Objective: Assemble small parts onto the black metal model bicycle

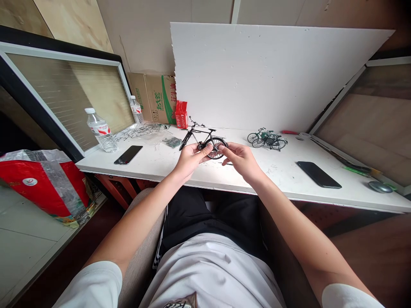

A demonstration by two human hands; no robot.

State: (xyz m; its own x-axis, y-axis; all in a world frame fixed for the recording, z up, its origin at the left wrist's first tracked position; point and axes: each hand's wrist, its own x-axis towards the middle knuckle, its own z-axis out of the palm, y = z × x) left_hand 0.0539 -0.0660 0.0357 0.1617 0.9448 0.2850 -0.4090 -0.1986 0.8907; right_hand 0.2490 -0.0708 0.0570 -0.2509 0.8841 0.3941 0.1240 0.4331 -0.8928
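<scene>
A black model bicycle point(196, 133) is held up just above the table's front part, its handlebar pointing left and its rear wheel to the right. My left hand point(190, 159) is closed around its lower middle, the thumb pressed near the pedal area. At the rear wheel, my right hand point(239, 157) pinches near the hub with thumb and fingers. Whether a small part sits between those fingertips I cannot make out. Farther right stand green and dark model bicycles point(269, 140), close together on the white table point(154, 164).
Left are a phone point(128, 155), a water bottle point(102, 131), a bag of small parts point(173, 142) and wire-like frames point(141, 131). A red box point(181, 114) and a carton point(154, 98) stand behind. A black phone point(317, 174) and a mouse point(380, 186) lie right. A white board point(272, 77) leans at the back.
</scene>
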